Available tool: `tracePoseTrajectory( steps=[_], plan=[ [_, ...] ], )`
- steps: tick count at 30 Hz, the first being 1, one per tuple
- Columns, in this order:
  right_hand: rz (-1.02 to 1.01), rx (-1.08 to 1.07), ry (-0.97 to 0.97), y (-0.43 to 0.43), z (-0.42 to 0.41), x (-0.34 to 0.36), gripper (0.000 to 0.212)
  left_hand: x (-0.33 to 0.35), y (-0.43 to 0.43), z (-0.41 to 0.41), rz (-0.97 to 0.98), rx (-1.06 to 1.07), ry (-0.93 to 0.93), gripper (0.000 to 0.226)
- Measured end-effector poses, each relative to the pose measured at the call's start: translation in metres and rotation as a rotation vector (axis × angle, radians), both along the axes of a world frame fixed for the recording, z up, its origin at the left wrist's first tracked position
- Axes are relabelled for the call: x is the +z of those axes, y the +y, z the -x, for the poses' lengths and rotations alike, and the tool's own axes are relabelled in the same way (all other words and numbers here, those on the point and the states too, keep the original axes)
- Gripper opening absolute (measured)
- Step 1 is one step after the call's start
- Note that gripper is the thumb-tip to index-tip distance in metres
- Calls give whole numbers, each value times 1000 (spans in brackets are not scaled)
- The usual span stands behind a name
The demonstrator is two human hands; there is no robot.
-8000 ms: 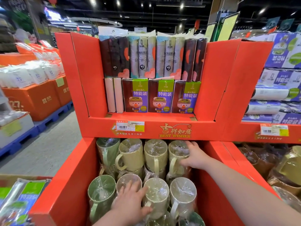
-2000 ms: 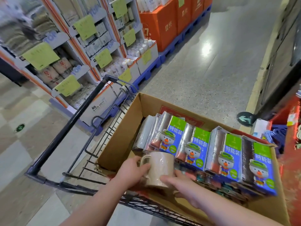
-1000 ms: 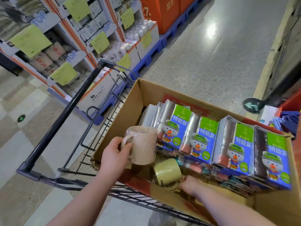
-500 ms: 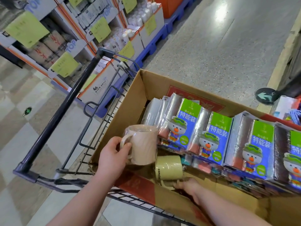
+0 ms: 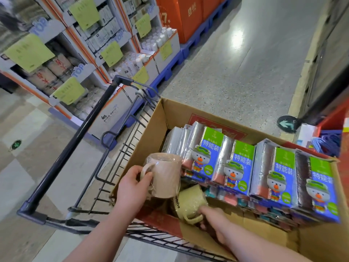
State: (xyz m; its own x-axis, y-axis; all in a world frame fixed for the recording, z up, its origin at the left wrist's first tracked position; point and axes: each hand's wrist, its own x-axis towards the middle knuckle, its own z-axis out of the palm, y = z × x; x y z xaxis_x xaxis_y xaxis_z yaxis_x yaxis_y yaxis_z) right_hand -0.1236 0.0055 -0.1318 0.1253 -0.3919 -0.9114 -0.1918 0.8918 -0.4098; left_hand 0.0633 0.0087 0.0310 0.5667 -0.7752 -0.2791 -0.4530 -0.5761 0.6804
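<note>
Beige mug upright, handle leftward, gripped by left hand; green mug sideways, handle pinched by right hand.

left hand: grips beige mug by handle, above cardboard box
right hand: holds green mug inside box, under beige mug

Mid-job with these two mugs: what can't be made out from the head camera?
Head view only:
- Grip of the right hand: lower fingers hidden under the handle of the green mug.
- Floor of the cardboard box: covered by the beige mug and left hand.
- The lower packs: mostly covered by the blue-green packs.
- Print on the shelf tags: blurred.
</note>
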Motion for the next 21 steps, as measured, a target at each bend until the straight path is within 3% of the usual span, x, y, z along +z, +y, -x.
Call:
tracePoseTrajectory(
  steps=[7, 15, 18, 21],
  plan=[
    [35, -91, -13, 2, 4, 38, 11, 3, 8, -3, 28, -133, 4, 4],
    [509, -80, 291, 25, 18, 71, 19, 4, 8, -6, 71, -310, 69, 5],
    [629, -113, 393, 32, 24, 84, 27, -1, 4, -6, 88, -390, 57, 7],
    [708, -155, 479, 44, 33, 96, 20, -3, 3, 2, 105, -458, 66, 8]
  ],
)
